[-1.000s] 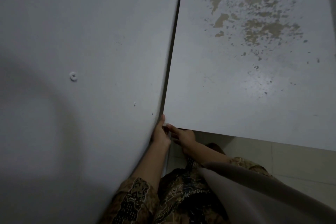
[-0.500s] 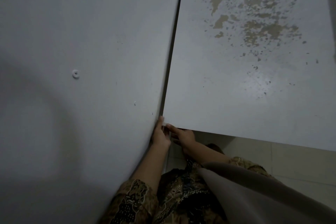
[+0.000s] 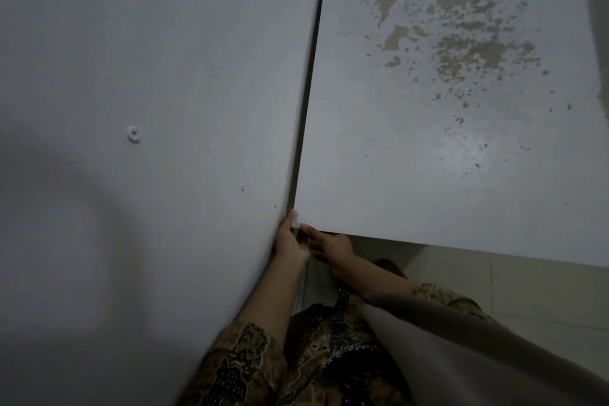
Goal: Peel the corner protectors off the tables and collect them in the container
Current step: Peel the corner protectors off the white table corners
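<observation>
head view. two grey tables stand side by side with a narrow dark gap (image 3: 309, 102) between them. the left table (image 3: 148, 76) is plain; a small white ring (image 3: 133, 134) lies on its top, well apart from the edge. the right table (image 3: 428, 158) has brown patches (image 3: 461, 30) of worn coating toward its far side.

both hands meet at the near left corner of the right table, at the near end of the gap. the left hand (image 3: 290, 241) is pressed against the edge of the left table, thumb tip up at the corner. the right hand (image 3: 329, 245) reaches in from below the right table's near edge, index finger extended toward the corner. a small pale protector (image 3: 296, 224) sits on that corner, pinched between the left thumb and the right fingertip. it is too small to tell whether it is attached or partly lifted.

patterned brown sleeves (image 3: 244, 356) cover both upper arms. a grey cloth (image 3: 461, 349) hangs at lower right. pale floor tiles (image 3: 527, 290) show beneath the right table.
</observation>
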### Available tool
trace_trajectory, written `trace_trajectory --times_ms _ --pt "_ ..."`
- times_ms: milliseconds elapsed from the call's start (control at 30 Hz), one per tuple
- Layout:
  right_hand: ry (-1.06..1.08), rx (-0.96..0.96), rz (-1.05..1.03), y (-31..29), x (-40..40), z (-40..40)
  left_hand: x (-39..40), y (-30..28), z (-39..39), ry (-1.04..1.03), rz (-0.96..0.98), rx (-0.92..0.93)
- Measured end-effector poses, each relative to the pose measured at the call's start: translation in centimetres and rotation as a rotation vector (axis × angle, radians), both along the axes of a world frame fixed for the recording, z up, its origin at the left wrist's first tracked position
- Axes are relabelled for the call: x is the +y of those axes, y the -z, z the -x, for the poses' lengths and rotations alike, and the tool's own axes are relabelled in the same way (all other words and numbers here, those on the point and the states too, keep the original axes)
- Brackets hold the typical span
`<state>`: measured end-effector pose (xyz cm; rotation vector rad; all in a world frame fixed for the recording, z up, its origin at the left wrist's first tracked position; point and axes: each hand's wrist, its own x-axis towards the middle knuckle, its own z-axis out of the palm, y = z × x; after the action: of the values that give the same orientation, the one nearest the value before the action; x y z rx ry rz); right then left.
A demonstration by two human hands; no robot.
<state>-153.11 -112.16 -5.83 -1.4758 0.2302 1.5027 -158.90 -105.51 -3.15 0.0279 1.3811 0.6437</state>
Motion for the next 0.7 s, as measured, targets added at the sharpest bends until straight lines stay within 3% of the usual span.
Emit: trace_trajectory --times_ms 300,700 --pt "0.007 -0.008 0.011 -0.1 0.0 0.0 1.5 0.3 -0.1 0.056 0.034 -0.033" --pt "0.014 -0.027 0.019 0.0 0.0 0.1 -0.5 0.2 0.4 0.035 -0.080 -0.008"
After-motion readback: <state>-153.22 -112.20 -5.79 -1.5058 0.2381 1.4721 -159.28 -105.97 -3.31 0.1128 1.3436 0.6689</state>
